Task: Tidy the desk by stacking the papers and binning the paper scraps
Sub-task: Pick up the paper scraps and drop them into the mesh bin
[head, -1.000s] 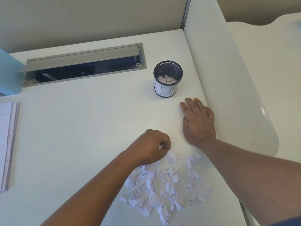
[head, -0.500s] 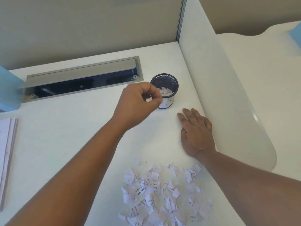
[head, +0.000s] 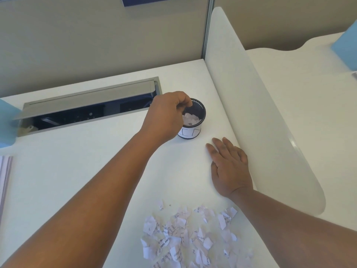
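The left hand hangs over the rim of the black mesh cup, fingers curled together; I cannot tell whether they pinch a scrap. The right hand lies flat and spread on the desk just near of the cup. The paper scraps lie heaped well nearer than the cup, with more inside it.
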The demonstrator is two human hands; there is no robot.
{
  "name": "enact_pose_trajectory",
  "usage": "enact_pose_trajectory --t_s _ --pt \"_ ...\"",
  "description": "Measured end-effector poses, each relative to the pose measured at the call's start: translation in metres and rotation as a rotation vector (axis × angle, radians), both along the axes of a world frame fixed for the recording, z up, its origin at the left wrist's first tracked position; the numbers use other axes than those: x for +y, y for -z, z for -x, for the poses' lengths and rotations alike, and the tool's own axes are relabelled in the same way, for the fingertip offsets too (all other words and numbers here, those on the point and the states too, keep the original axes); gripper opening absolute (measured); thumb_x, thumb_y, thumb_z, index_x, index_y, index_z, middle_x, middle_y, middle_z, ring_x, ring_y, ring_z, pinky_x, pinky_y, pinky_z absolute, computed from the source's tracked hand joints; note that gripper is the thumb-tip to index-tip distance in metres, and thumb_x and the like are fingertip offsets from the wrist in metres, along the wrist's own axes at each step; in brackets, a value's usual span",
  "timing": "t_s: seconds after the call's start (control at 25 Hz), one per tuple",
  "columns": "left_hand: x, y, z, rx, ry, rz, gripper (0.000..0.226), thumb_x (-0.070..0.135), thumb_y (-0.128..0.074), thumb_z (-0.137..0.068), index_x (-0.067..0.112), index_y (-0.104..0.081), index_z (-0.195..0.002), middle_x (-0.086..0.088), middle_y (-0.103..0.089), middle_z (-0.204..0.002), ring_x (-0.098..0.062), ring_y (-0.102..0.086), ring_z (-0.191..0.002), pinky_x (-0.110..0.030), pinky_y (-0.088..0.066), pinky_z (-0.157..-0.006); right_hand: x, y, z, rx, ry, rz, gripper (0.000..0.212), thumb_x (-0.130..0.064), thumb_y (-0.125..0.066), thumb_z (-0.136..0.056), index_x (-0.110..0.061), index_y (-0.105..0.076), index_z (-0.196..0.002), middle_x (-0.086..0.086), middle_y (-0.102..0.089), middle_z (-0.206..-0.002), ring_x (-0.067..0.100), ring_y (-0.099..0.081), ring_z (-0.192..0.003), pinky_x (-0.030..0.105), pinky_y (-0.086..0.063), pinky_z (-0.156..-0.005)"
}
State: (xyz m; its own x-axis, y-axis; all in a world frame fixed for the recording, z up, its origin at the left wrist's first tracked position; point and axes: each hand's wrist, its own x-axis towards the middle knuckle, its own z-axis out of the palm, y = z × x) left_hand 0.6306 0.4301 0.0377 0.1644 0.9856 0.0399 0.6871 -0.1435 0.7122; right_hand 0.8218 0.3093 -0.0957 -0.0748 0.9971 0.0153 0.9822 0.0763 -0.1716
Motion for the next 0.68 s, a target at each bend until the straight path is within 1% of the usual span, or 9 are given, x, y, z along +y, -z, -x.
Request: enact_pose_trajectory --t_s 0.12,0.2,0.28,0.32,0.4,0.48,0.52,0.6,0.68 --pt "-0.011 0.003 0.006 -0.126 -0.050 -0.068 0.029 -0.004 -0.053 -0.096 0.015 -0.074 -0.104 0.006 -0.072 -0.101 -0.007 -0.067 -0.094 -0.010 -0.049 -0.083 0.000 0.001 0.000 0.000 0.001 0.000 0.058 -0.024 -0.031 -0.091 -0.025 -0.055 -0.143 -0.002 -0.048 -0.155 0.028 -0.040 -0.146 0.045 -0.024 -0.114" --pt "-0.025 0.013 0.015 -0.178 -0.096 -0.129 0.028 -0.005 -0.054 -0.094 0.014 -0.073 -0.102 0.006 -0.070 -0.100 0.002 -0.064 -0.089 -0.008 -0.048 -0.081 0.000 0.001 0.000 0.006 0.005 0.008 0.058 -0.025 -0.030 -0.091 -0.026 -0.055 -0.144 -0.002 -0.048 -0.155 0.028 -0.040 -0.147 0.045 -0.024 -0.115" --pt "-0.045 0.028 0.028 -0.160 -0.137 -0.129 0.028 -0.006 -0.055 -0.092 0.017 -0.071 -0.099 0.007 -0.069 -0.101 0.003 -0.062 -0.088 -0.010 -0.049 -0.081 0.000 0.001 0.001 0.009 0.009 0.017 0.060 -0.026 -0.028 -0.091 -0.026 -0.054 -0.144 -0.002 -0.047 -0.156 0.028 -0.039 -0.147 0.046 -0.025 -0.115" --pt "-0.056 0.036 0.035 -0.142 -0.150 -0.086 0.029 -0.004 -0.056 -0.093 0.020 -0.070 -0.098 0.009 -0.068 -0.102 0.002 -0.062 -0.089 -0.012 -0.050 -0.082 0.000 0.000 0.001 0.007 0.008 0.019 0.060 -0.027 -0.027 -0.091 -0.025 -0.054 -0.144 -0.001 -0.047 -0.156 0.028 -0.039 -0.148 0.046 -0.025 -0.115" --pt "-0.078 0.049 0.049 -0.096 -0.142 0.064 0.026 0.004 -0.060 -0.096 0.027 -0.068 -0.101 0.014 -0.065 -0.107 0.000 -0.062 -0.095 -0.015 -0.051 -0.084 0.000 -0.001 0.001 0.005 0.002 0.030 0.061 -0.028 -0.026 -0.090 -0.025 -0.053 -0.145 -0.001 -0.046 -0.157 0.028 -0.037 -0.148 0.046 -0.025 -0.115" --pt "-0.097 0.058 0.063 -0.008 -0.087 0.258 0.021 0.016 -0.067 -0.096 0.032 -0.065 -0.111 0.016 -0.061 -0.116 -0.005 -0.061 -0.103 -0.022 -0.050 -0.090 0.000 -0.002 0.001 0.009 0.001 0.050 0.063 -0.030 -0.024 -0.090 -0.026 -0.051 -0.147 -0.002 -0.043 -0.159 0.027 -0.034 -0.150 0.046 -0.024 -0.116" --pt "-0.105 0.059 0.068 0.061 -0.056 0.349 0.024 0.025 -0.071 -0.094 0.033 -0.064 -0.116 0.016 -0.058 -0.120 -0.008 -0.060 -0.107 -0.027 -0.050 -0.094 0.000 -0.002 0.001 0.012 0.003 0.056 0.064 -0.030 -0.022 -0.090 -0.026 -0.050 -0.147 -0.002 -0.042 -0.160 0.027 -0.032 -0.151 0.046 -0.023 -0.116" --pt "-0.118 0.056 0.076 0.198 -0.004 0.502 0.042 0.041 -0.080 -0.086 0.034 -0.061 -0.124 0.014 -0.054 -0.125 -0.010 -0.057 -0.114 -0.033 -0.048 -0.099 0.000 -0.002 0.001 0.014 0.005 0.060 0.064 -0.031 -0.022 -0.090 -0.026 -0.049 -0.148 -0.003 -0.040 -0.160 0.026 -0.030 -0.152 0.046 -0.022 -0.116" --pt "-0.130 0.046 0.079 0.259 0.083 0.617 0.064 0.047 -0.088 -0.074 0.036 -0.057 -0.129 0.014 -0.050 -0.129 -0.009 -0.052 -0.121 -0.037 -0.047 -0.102 -0.001 -0.003 0.001 0.016 0.005 0.066 0.063 -0.030 -0.023 -0.090 -0.026 -0.048 -0.148 -0.004 -0.039 -0.161 0.025 -0.028 -0.152 0.045 -0.021 -0.117"
